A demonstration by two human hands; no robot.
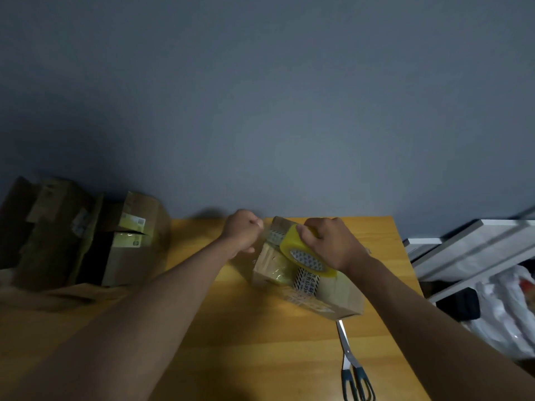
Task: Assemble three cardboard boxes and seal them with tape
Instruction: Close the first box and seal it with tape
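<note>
A small cardboard box [333,296] lies on the yellow wooden table [260,342], with printed tape across its top. My right hand [330,241] grips a yellowish roll of clear tape [304,253] just above the box. My left hand [243,230] is fisted at the box's far left corner and pinches the pulled-out end of the tape, a clear strip [270,231] stretched between the two hands. Both forearms reach in from the bottom of the view.
Scissors [351,369] with dark handles lie on the table near its right front. A larger opened cardboard box [127,244] and flattened cardboard [52,221] stand at the left. White shelving [469,247] and plastic bags [509,308] are to the right; a grey wall is behind.
</note>
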